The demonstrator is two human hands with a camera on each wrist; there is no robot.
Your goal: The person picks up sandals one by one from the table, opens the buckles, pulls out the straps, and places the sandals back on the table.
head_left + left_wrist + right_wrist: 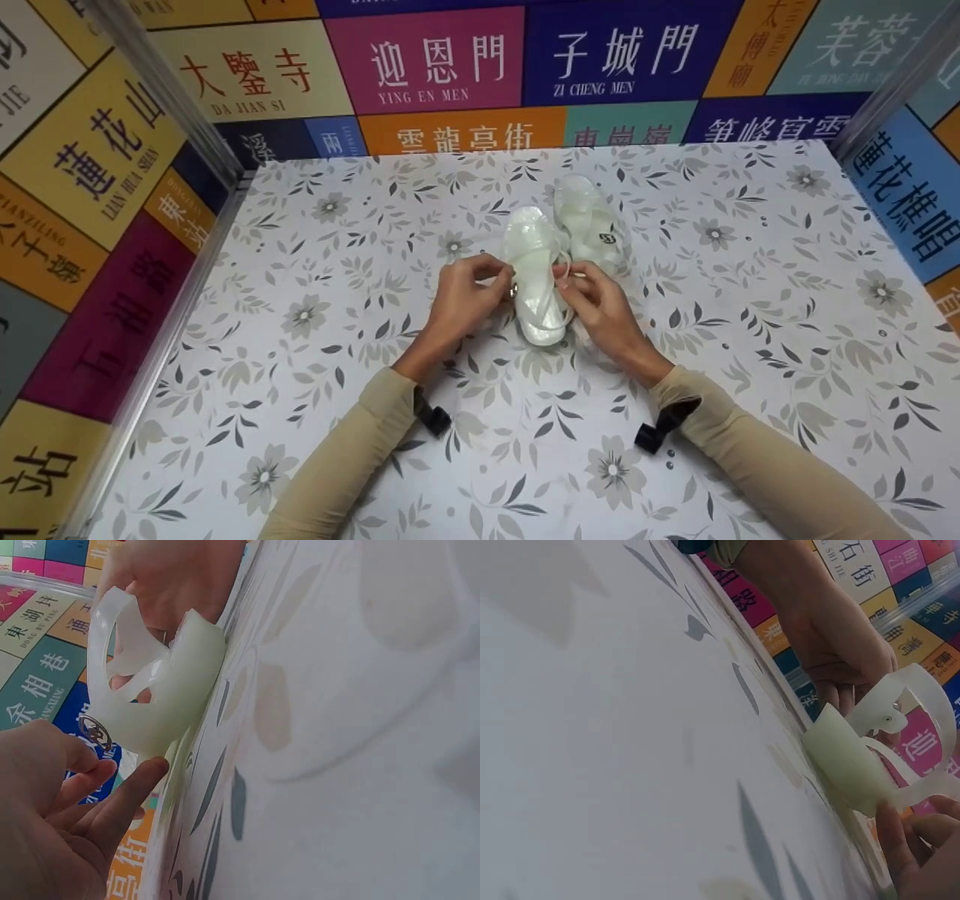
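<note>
The fingers (501, 279) of the left hand (459, 302) are curled in a pinch at the small metal buckle (514, 289) on the side of the near sandal (534, 279), while the right hand (600, 304) pinches the loose end of the ankle strap (564, 271) on the other side; the two hands sit just either side of the shoe at the middle of the head view. Judging by the strap, which arches free above the heel and does not reach the buckle in the left wrist view, the fastening looks not yet made (the buckle's ring (95, 733) hangs open beside the left fingertips). The translucent whitish sandal rests sole-down on the flower-printed surface (750, 315), toe pointing toward the top of the frame. Just beyond it, up and to the right, lies the second sandal (589, 221), touching or nearly touching the first and untouched by either hand. Panels with printed characters (427, 60) wall in the surface on three sides, well apart from the hands; nothing lies between the fingers and the strap.
</note>
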